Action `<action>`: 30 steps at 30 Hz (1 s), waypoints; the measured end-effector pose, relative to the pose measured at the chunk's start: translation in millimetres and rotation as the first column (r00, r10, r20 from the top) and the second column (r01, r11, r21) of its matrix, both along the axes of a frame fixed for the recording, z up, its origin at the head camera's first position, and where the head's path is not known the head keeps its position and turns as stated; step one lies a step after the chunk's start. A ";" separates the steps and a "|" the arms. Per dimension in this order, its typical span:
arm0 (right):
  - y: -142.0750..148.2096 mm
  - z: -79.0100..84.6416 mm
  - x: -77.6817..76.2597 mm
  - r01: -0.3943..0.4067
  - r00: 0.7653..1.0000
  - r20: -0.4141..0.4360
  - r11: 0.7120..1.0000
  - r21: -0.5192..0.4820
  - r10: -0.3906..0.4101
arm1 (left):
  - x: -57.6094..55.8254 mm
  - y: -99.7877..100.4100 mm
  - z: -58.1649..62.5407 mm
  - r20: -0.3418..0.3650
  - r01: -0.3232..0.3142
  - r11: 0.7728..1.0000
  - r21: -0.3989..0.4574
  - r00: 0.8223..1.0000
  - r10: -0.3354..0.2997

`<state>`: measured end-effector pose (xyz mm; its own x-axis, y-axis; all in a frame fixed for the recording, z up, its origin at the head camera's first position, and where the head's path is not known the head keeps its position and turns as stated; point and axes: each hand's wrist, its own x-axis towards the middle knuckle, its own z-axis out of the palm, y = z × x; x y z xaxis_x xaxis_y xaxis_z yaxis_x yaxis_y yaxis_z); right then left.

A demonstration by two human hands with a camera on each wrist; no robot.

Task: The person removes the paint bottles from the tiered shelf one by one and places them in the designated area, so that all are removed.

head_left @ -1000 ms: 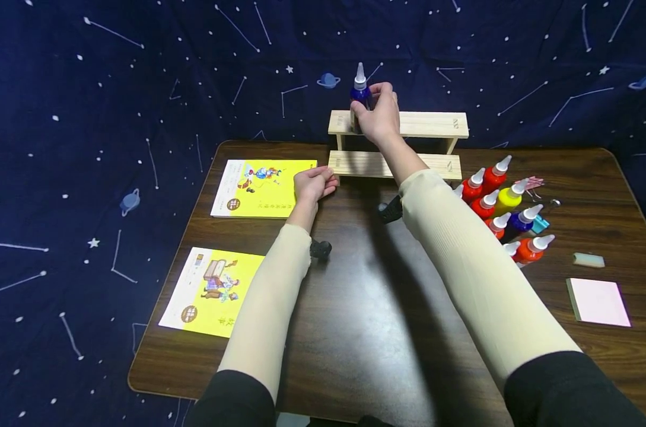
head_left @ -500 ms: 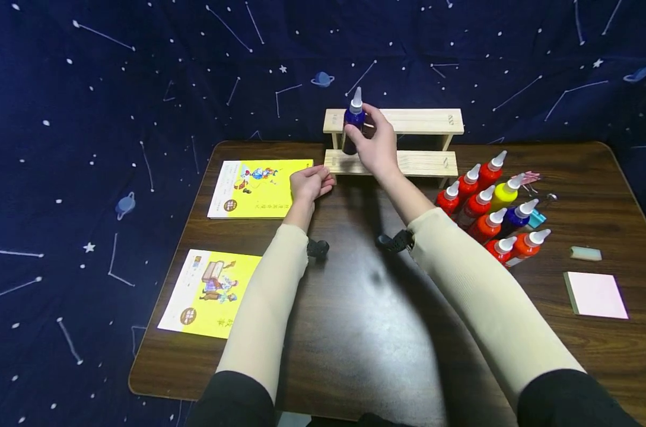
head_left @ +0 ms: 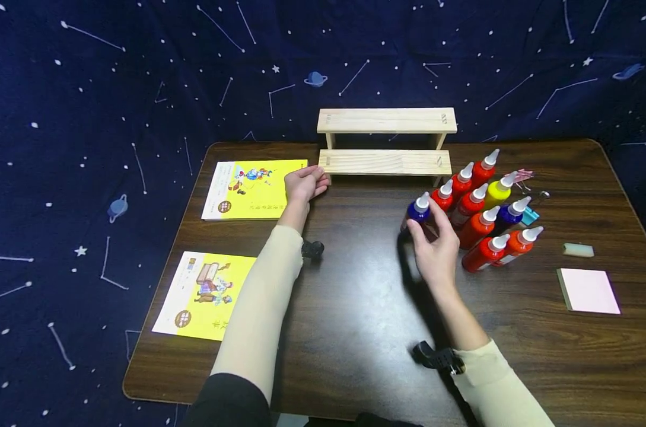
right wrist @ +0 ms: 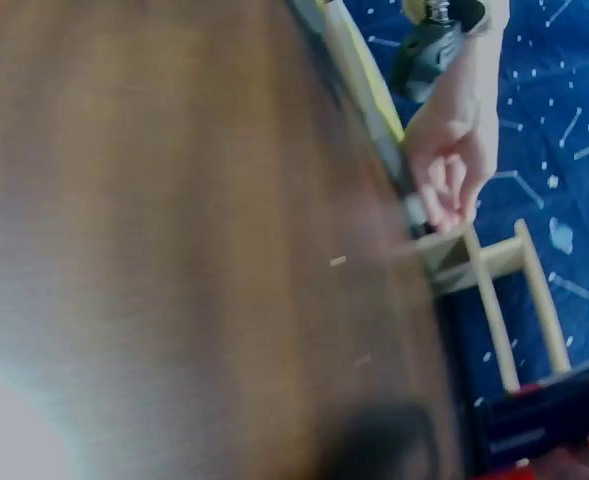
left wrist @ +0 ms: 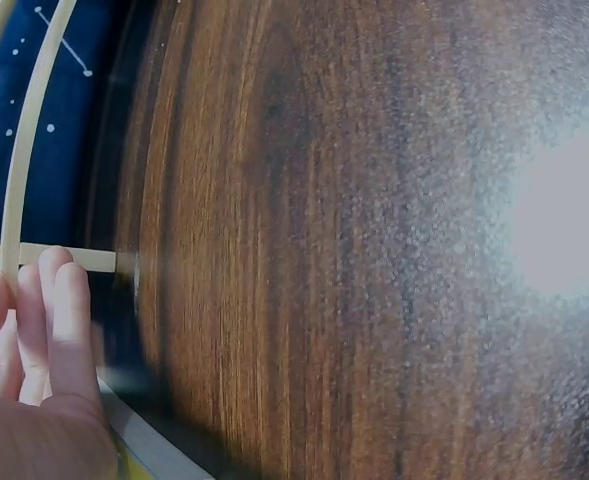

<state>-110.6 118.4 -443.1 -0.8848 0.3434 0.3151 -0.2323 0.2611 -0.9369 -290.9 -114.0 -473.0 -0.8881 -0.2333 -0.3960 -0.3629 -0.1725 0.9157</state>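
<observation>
My right hand (head_left: 437, 249) grips a dark blue squeeze bottle (head_left: 418, 209) with a white pointed cap, left of the group of bottles. Whether its base touches the table is hard to tell. At the left end of a two-tier wooden shelf (head_left: 384, 161), my left hand (head_left: 304, 184) pinches the lower board between thumb and fingers; the left wrist view shows the fingers (left wrist: 69, 310) on that board (left wrist: 22, 170). Both shelf boards are bare. In the right wrist view, blurred by motion, the left hand (right wrist: 452, 165) shows at the shelf (right wrist: 489, 310).
Several red squeeze bottles (head_left: 481, 254), a yellow one (head_left: 497, 193) and another blue one (head_left: 508, 218) stand close together at right. Beyond them lie small clips (head_left: 530, 214), an eraser (head_left: 578, 249) and a pink notepad (head_left: 589, 290). Yellow books (head_left: 271, 201) lie at left.
My right hand has carried the blue bottle off the upper board, forward and right to beside the red bottles. The left hand keeps its hold on the shelf.
</observation>
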 end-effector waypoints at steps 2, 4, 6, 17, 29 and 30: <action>8.1 -15.2 7.5 0.077 0.997 0.000 0.996 0.048 -0.078 | -0.1 -1.0 0.7 0.001 0.000 1.000 -0.007 1.000 0.000; 15.2 -27.4 11.0 0.131 0.991 -0.013 0.988 0.076 -0.130 | -0.4 -2.1 1.1 0.000 -0.002 1.000 -0.007 1.000 0.002; 19.3 -33.8 12.9 0.177 0.984 -0.019 0.977 0.121 -0.176 | -0.8 -3.2 1.2 -0.006 -0.006 1.000 -0.006 1.000 0.006; 22.6 -48.4 15.6 0.218 0.976 -0.048 0.958 0.185 -0.213 | -0.6 -3.1 -1.6 0.012 0.002 1.000 0.008 1.000 -0.002; 24.5 -48.2 15.5 0.189 0.982 -0.012 0.969 0.158 -0.190 | -0.9 -2.5 -0.1 0.015 0.012 1.000 -0.002 1.000 -0.012; 24.3 -47.1 15.7 0.185 0.983 -0.013 0.970 0.158 -0.186 | -0.8 -2.5 0.1 0.016 0.011 1.000 -0.004 1.000 -0.011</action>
